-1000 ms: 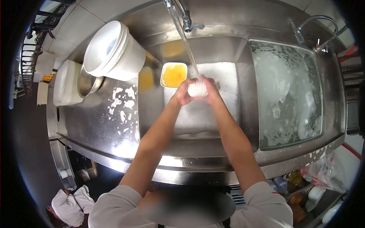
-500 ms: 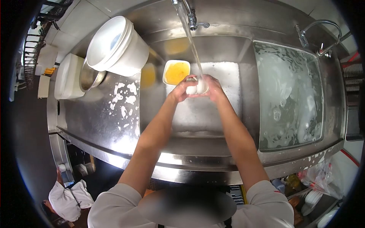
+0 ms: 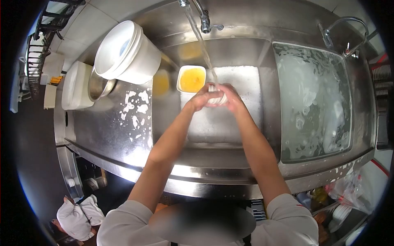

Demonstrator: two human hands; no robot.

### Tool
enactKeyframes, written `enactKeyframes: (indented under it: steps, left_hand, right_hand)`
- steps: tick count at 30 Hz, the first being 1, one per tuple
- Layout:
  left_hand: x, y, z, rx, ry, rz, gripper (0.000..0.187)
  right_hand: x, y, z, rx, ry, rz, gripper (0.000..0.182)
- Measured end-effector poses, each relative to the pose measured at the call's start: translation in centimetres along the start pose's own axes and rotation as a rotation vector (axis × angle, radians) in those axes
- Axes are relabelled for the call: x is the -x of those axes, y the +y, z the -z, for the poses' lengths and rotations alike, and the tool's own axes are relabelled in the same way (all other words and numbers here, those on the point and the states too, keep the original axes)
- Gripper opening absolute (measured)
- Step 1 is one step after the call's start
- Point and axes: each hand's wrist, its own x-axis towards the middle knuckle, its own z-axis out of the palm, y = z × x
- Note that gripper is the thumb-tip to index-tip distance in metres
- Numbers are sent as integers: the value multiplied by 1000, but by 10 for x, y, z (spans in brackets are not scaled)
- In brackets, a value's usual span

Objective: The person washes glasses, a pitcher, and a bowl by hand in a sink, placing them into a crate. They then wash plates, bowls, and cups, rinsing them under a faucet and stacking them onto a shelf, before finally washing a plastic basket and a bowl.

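Over the middle basin, both of my hands are closed around small white bowls (image 3: 216, 99) whose curved rims show between the fingers. My left hand (image 3: 200, 101) grips them from the left and my right hand (image 3: 233, 98) wraps the other side, its fingers over the top. A stream of water (image 3: 200, 40) from the faucet (image 3: 205, 25) falls onto the hands and bowls. Just beyond my left hand stands a square white container (image 3: 179, 85) with yellow liquid (image 3: 192, 79) in it. Fingers cover much of the bowls.
Foamy water (image 3: 314, 106) fills the right basin, below a second faucet (image 3: 328, 39). On the left counter (image 3: 102, 127), splashed with suds, stand a white bucket (image 3: 141, 61), a metal bowl (image 3: 96, 86) and a white tub (image 3: 76, 88). Another person (image 3: 80, 217) is at lower left.
My hands have drawn closer together around the white bowls, and the bowls have turned so that their rims show. The water still runs.
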Motion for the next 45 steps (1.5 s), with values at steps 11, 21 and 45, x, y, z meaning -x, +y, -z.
enactKeyframes:
  steps: [11,21,45]
  left_hand:
    - [-6,12,0,-111,151,20,79]
    - [-13,24,2,-413,169,185,88]
    - [-43,-27,-14,-192,311,-67,77]
  right_hand:
    - [-18,25,5,-246,87,-18,45]
    - [-7,22,11,-322,-59,-102,56]
    - [-3,31,1,-233,243,98,41]
